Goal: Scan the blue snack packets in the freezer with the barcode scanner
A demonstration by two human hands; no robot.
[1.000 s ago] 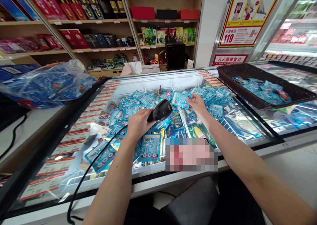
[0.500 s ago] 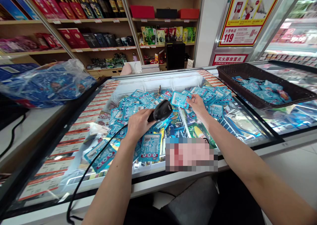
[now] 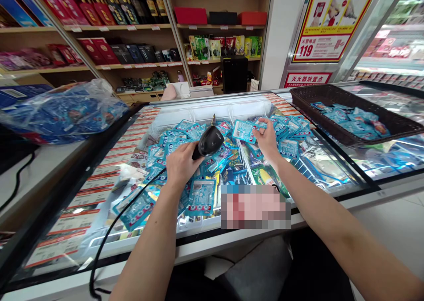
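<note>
My left hand (image 3: 180, 164) is wrapped round the grip of a black handheld barcode scanner (image 3: 211, 141), its head pointing up and to the right. A black cable trails from it down past my left forearm. At the right, my right hand (image 3: 266, 141) has its thumb and fingers at the right edge of a blue snack packet (image 3: 243, 130), its pale printed back turned up. Below both hands, many similar blue packets (image 3: 289, 148) are spread over the freezer glass. One packet (image 3: 201, 196) lies flat near the front edge, barcode showing.
A dark woven basket (image 3: 334, 135) with more blue packets stands on the right. On the left, a clear plastic bag (image 3: 71, 111) full of packets lies beside the freezer (image 3: 232, 234). A blurred-out patch (image 3: 255, 206) covers something at the front. Stocked shelves (image 3: 126, 66) stand behind.
My left hand and the scanner have moved slightly left. My right hand and its packet have shifted a little to the right, with the fingers raised more.
</note>
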